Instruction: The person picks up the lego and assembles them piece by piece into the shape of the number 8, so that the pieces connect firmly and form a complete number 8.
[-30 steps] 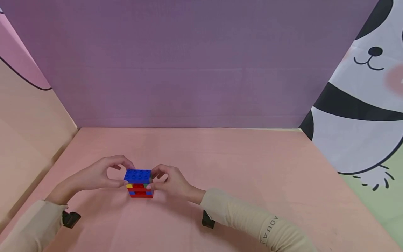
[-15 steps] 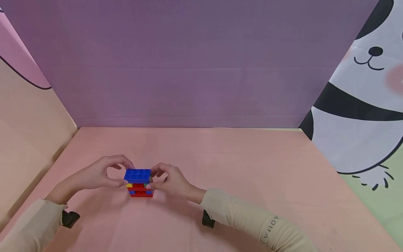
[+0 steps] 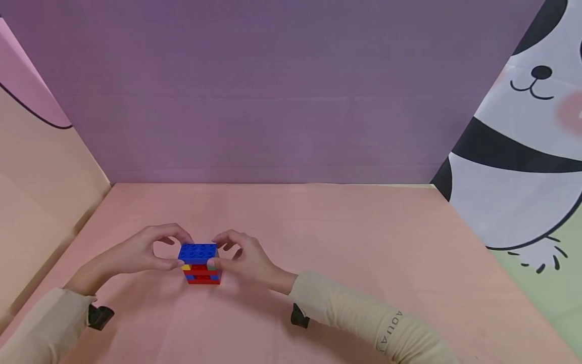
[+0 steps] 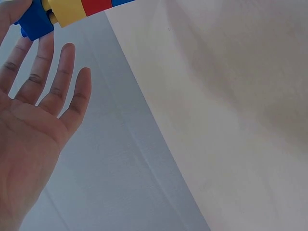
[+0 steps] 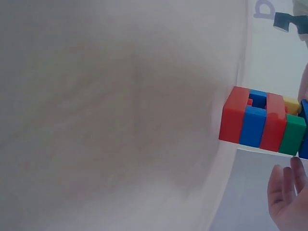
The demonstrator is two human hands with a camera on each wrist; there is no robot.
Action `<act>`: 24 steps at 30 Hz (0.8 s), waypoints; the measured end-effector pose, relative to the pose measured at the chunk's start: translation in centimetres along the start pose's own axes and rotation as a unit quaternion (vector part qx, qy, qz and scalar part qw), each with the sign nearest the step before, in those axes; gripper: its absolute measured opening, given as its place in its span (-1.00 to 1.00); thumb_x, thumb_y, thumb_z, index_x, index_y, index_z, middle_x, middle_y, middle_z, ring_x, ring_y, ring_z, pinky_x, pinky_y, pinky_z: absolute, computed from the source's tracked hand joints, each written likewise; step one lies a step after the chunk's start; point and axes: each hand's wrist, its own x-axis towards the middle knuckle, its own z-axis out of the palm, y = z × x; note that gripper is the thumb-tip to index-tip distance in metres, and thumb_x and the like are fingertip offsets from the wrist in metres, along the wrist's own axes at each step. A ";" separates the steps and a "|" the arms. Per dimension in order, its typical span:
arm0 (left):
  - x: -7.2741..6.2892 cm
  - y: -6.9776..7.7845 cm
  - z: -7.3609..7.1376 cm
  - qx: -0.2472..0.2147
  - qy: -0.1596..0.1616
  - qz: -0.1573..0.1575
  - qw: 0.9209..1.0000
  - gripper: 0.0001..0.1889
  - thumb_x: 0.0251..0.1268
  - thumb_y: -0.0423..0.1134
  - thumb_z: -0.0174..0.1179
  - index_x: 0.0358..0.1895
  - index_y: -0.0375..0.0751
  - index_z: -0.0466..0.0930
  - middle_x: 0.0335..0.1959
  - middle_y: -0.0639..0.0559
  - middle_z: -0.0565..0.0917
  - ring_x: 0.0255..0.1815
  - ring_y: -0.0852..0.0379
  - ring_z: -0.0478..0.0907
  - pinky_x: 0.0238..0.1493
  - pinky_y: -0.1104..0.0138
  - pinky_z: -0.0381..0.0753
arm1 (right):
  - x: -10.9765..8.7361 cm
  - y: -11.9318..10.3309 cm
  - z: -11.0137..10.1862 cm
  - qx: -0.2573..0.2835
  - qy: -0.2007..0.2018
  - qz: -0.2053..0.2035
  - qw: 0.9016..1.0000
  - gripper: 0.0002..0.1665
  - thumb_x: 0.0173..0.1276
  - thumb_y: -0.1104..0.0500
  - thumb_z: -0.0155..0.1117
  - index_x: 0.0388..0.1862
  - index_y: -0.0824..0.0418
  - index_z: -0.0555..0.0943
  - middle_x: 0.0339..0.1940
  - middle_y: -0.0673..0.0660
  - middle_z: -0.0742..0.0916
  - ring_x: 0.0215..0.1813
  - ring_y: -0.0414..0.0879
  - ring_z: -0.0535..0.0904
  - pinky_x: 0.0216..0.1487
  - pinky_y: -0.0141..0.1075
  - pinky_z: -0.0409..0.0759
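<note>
A stack of toy building bricks stands on the pink surface: red, blue, red, then yellow and green bricks. Topping it is a wide blue brick with studs. From the left, my left hand pinches this blue brick, thumb at its front corner and fingers behind. On the opposite end my right hand pinches it the same way. In the left wrist view, studs of the yellow brick show in a narrow gap beside the blue brick. The green brick sits close against the blue one in the right wrist view.
The pink tabletop spreads around the stack. A purple backdrop rises behind it, a beige panel at left and a panda-printed panel at right. Both wrists wear black camera mounts.
My right hand has shifted slightly up and left, its thumb moving from below the blue brick's corner onto its front face. The left hand and stack stay nearly still.
</note>
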 end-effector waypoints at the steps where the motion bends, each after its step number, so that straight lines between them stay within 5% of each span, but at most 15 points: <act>1: 0.0 0.0 0.0 0.001 0.000 -0.001 1.000 -0.65 0.00 -0.23 0.34 -0.12 0.15 0.49 -0.18 0.33 0.58 -0.11 0.33 0.48 -0.08 0.25 0.53 | 0.0 -0.1 0.0 -0.002 0.003 -0.005 1.000 -0.55 0.15 0.09 0.33 0.02 0.17 0.50 -0.05 0.03 0.65 -0.05 -0.02 0.52 -0.22 -0.40 0.55; 9: -0.3 0.0 0.0 0.002 0.005 -0.003 1.000 -0.65 0.00 -0.23 0.35 -0.11 0.13 0.50 -0.18 0.31 0.58 -0.12 0.34 0.47 -0.10 0.20 0.54 | 0.0 0.0 0.1 -0.014 0.013 -0.027 0.999 -0.62 0.17 0.10 0.31 -0.02 0.12 0.54 -0.12 0.01 0.67 -0.11 -0.17 0.50 -0.22 -0.40 0.55; 19: -0.3 0.2 -0.1 0.006 0.007 -0.002 1.000 -0.66 0.02 -0.20 0.34 -0.10 0.11 0.50 -0.17 0.28 0.59 -0.12 0.34 0.47 -0.10 0.23 0.54 | 0.1 -0.2 0.1 -0.019 0.018 -0.024 0.999 -0.65 0.15 0.10 0.33 -0.06 0.10 0.57 -0.14 0.00 0.68 -0.09 -0.06 0.51 -0.21 -0.34 0.57; 24: -0.4 0.2 -0.1 0.007 0.006 -0.009 1.000 -0.64 -0.01 -0.18 0.36 -0.10 0.13 0.50 -0.16 0.32 0.59 -0.11 0.35 0.48 -0.09 0.25 0.53 | 0.1 -0.5 0.2 -0.023 0.021 -0.016 0.999 -0.65 0.14 0.10 0.34 -0.07 0.12 0.57 -0.14 0.00 0.69 -0.13 -0.20 0.50 -0.20 -0.30 0.57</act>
